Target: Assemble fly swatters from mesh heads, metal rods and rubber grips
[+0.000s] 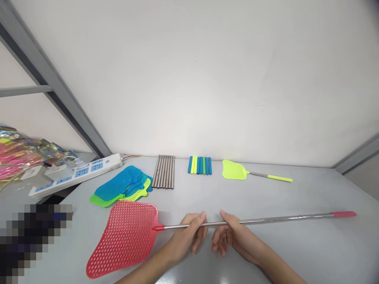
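A red fly swatter [130, 236] with an extended metal rod spans the front of the table, its perforated head to the left and its red grip at the far right. My left hand [191, 232] grips the rod a little right of the head, thumb on top. Further along the same rod, my right hand [233, 234] holds it between thumb and curled fingers. A short gap separates the two hands. Behind them lies a yellow fly swatter [235, 170] with its rod short and a yellow grip.
Blue, green and yellow swatter heads [118, 185] are piled at left. Several metal rods [164, 172] and coloured grips [200, 165] lie in rows near the wall. A white power strip [85, 173] with plugs and bagged items [26, 154] stand further left.
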Available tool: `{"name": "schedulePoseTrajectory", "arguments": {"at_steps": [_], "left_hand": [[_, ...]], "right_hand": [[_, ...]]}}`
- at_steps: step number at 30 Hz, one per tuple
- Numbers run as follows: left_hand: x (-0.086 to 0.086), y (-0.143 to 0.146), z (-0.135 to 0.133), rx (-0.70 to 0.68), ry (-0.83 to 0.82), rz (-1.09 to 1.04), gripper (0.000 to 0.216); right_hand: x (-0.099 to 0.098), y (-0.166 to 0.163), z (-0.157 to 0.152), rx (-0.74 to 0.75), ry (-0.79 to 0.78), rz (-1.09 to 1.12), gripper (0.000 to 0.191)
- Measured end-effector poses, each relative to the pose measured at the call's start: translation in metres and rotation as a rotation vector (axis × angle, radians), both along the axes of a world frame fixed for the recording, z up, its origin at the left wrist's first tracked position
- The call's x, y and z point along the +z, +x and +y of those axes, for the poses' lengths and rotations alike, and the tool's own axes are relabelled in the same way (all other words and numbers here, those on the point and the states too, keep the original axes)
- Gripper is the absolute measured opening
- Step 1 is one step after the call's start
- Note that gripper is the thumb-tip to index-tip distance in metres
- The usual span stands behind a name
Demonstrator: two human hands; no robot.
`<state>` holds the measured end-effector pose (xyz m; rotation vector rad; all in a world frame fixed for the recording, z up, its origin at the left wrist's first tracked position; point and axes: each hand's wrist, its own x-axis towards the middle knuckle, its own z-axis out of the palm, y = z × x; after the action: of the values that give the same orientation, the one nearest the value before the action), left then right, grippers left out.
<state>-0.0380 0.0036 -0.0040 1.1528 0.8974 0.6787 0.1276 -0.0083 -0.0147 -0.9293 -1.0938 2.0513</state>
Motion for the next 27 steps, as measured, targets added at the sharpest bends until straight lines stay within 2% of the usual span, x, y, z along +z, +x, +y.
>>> {"name": "schedulePoseTrajectory", "arguments": {"at_steps": [9,13,19,27], "left_hand": [[-0.004,-0.009,0.009,0.185,0.054,-0.119,0.048],[0.002,-0.01,0.008,0.048,0.013,-0.085,0.047],[0.016,-0.009,0.003,-0.131,-0.037,-0.092,0.05],[0.009,-0.01,0.005,-0.205,-0.095,-0.182,0.051]], "right_hand": [[0.004,0.01,0.006,-0.099,0.037,-0.054,0.065],[0.004,0.011,0.006,-0.098,0.084,-0.039,0.066],[0.001,0.014,0.006,0.002,0.102,-0.035,0.071],[0.0,0.013,0.006,0.021,0.151,-0.043,0.074]]}}
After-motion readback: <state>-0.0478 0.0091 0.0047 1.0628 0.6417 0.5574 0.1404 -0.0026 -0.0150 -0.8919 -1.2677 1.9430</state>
